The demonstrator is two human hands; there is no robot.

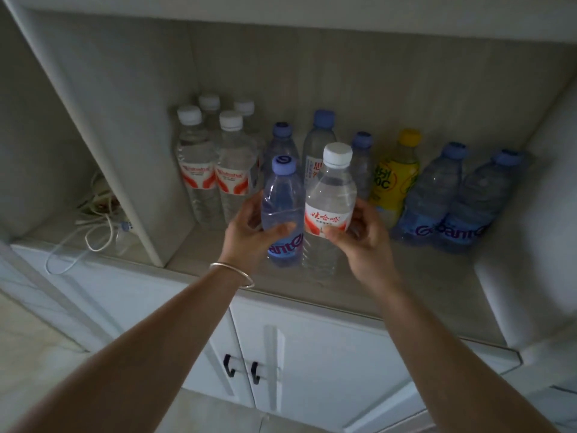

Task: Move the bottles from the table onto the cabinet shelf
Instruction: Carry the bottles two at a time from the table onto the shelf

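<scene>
While both arms reach over pale cabinet shelf, left hand wraps fingers round clear ribbed plastic bottle with lilac cap, purple lettering partly hidden. Right hand grips clear white-capped bottle, red-and-white label with Chinese characters. Both upright, touching side by side above shelf front. Behind: white-capped bottles, yellow bottle. Thin metal bangle on left wrist.
</scene>
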